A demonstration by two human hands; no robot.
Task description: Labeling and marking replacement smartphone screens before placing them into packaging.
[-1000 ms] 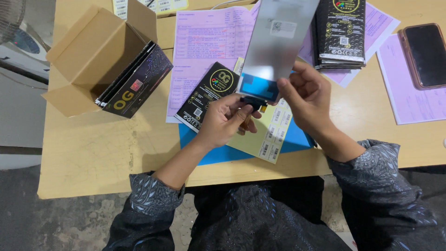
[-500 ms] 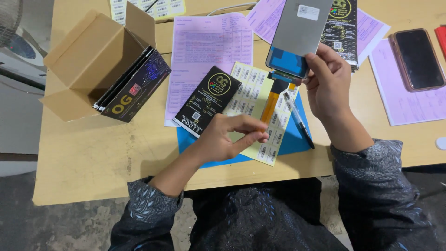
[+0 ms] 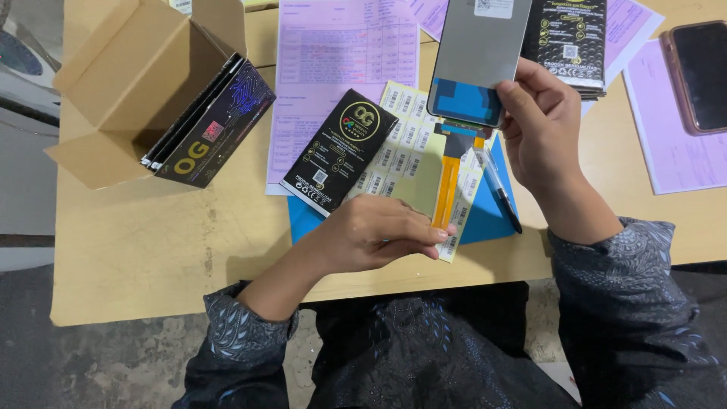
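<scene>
Screen panel: a replacement phone display [image 3: 475, 57], grey-backed with a blue patch at its lower end, is being held up above the counter [image 3: 151, 250] near the far middle of the view.
Right hand: the right hand [image 3: 541, 129] is gripping the panel's lower right corner, fingers curled around the edge and closed on it.
Flex ribbon: an orange ribbon cable [image 3: 447, 189] is hanging from the panel's lower edge down toward the near side.
Left hand: the left hand [image 3: 379, 231] is lying half closed over a label sheet, its fingertips touching the ribbon's lower end; whether it is actually pinching the ribbon, I cannot tell.
Label sheet: a pale yellow sheet of barcode stickers [image 3: 405, 155] is lying on a blue folder [image 3: 485, 216], with a pen [image 3: 500, 189] just beside it.
Around: a black product sleeve [image 3: 338, 151] is resting on pink forms [image 3: 341, 57]; an open cardboard box [image 3: 144, 83] holding more black sleeves is sitting at far left; a phone [image 3: 700, 76] is lying at far right.
Progress: the panel looks unpacked and in hand; no sticker appears to be on the ribbon yet, so labelling and repacking seem to be remaining.
</scene>
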